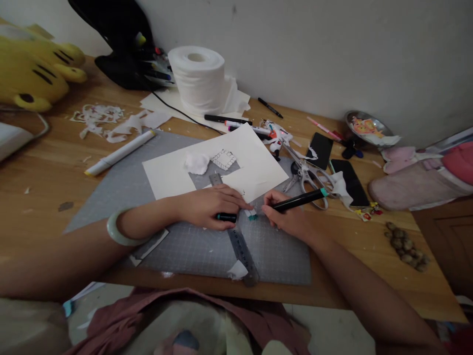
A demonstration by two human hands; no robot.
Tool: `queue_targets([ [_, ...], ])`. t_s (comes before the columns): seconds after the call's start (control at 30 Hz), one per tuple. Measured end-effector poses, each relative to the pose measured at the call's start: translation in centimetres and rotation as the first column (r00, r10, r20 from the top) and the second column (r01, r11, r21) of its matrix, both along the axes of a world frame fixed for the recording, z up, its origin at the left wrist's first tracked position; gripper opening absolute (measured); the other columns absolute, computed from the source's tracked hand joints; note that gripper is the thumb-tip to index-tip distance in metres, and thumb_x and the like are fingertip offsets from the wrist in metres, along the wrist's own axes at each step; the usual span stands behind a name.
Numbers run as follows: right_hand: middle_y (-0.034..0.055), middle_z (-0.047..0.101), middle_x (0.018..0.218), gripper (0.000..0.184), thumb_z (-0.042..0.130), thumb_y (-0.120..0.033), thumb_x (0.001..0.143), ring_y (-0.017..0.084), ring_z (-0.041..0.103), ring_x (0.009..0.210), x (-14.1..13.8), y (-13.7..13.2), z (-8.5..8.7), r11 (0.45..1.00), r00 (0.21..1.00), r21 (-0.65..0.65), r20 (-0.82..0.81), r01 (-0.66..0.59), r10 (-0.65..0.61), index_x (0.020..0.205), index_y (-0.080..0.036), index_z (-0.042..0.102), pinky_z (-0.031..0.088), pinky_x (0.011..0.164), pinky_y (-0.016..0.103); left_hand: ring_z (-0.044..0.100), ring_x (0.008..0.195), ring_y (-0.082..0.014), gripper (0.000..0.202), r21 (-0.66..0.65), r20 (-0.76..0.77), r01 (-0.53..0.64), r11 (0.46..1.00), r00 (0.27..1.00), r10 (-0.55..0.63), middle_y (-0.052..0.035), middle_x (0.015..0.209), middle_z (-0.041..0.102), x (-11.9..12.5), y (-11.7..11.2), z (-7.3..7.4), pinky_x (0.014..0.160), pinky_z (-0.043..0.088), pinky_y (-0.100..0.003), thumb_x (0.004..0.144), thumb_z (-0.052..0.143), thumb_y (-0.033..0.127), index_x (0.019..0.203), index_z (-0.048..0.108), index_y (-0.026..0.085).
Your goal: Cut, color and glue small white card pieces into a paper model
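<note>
My right hand point(286, 217) grips a black marker with a teal end point(300, 199), its tip down at a small white and teal piece point(252, 214) on the grey cutting mat point(207, 246). My left hand point(209, 207) lies on the mat with fingers closed, pinning that small piece and holding the marker's black cap point(226, 217). A pale green bangle point(117, 228) circles my left wrist. A metal ruler point(242, 249) runs under my left hand. A white sheet point(244, 162) with a cut-out square lies just behind both hands.
Scissors point(308, 175), two dark phones point(349, 182) and pens lie to the right. A toilet roll point(197, 79) stands at the back, a long white marker point(120, 153) lies at left, paper scraps point(98, 118) beyond it. Brown nuts point(406, 245) sit near the right edge.
</note>
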State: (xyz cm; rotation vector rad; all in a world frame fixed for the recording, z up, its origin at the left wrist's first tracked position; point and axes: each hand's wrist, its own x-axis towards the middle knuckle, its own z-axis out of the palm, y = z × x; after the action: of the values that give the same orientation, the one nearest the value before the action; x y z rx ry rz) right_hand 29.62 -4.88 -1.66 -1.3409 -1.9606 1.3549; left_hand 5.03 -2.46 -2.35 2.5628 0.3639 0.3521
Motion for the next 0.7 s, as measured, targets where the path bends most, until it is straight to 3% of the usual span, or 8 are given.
queue_targets([
  [0.1, -0.0069, 0.046, 0.057, 0.012, 0.050, -0.031, 0.081, 0.009, 0.042, 0.045, -0.07, -0.06, 0.08, 0.999, 0.999, -0.038, -0.028, 0.020, -0.021, 0.076, -0.023, 0.043, 0.034, 0.046, 0.023, 0.052, 0.120, -0.0232, 0.013, -0.005, 0.004, -0.002, 1.000, 1.000, 0.002, -0.0092, 0.128, 0.061, -0.01, -0.02, 0.06, 0.105, 0.033, -0.036, 0.087, 0.056, 0.029, 0.093, 0.064, 0.019],
  [0.23, -0.0059, 0.045, 0.062, 0.011, 0.052, -0.029, 0.082, 0.010, 0.042, 0.051, -0.03, -0.08, 0.34, 0.997, 0.998, 0.058, -0.012, -0.057, 0.058, 0.076, -0.022, 0.045, 0.035, 0.051, 0.023, 0.052, 0.121, -0.0232, 0.012, -0.025, -0.002, -0.006, 1.000, 1.000, 0.006, -0.0095, 0.127, 0.061, 0.02, -0.02, 0.08, 0.105, 0.033, -0.036, 0.086, 0.057, 0.028, 0.092, 0.065, 0.020],
  [0.4, -0.0065, 0.044, 0.061, 0.010, 0.052, -0.026, 0.082, 0.010, 0.041, 0.054, 0.24, 0.10, 0.15, 0.991, 0.993, 0.063, 0.009, -0.118, 0.117, 0.075, -0.022, 0.046, 0.033, 0.052, 0.023, 0.051, 0.122, -0.0235, 0.013, -0.036, -0.011, -0.016, 0.999, 1.000, 0.016, -0.0094, 0.127, 0.061, 0.05, -0.03, 0.07, 0.106, 0.033, -0.037, 0.086, 0.058, 0.028, 0.093, 0.065, 0.020],
  [0.7, -0.0073, 0.044, 0.057, 0.013, 0.051, -0.029, 0.082, 0.008, 0.041, 0.046, 0.10, -0.12, 0.42, 0.999, 0.998, 0.000, -0.049, -0.047, 0.047, 0.073, -0.022, 0.044, 0.033, 0.046, 0.021, 0.051, 0.121, -0.0230, 0.015, -0.012, 0.007, -0.005, 1.000, 1.000, 0.005, -0.0088, 0.129, 0.060, 0.00, -0.07, -0.02, 0.106, 0.033, -0.037, 0.087, 0.056, 0.029, 0.095, 0.064, 0.020],
])
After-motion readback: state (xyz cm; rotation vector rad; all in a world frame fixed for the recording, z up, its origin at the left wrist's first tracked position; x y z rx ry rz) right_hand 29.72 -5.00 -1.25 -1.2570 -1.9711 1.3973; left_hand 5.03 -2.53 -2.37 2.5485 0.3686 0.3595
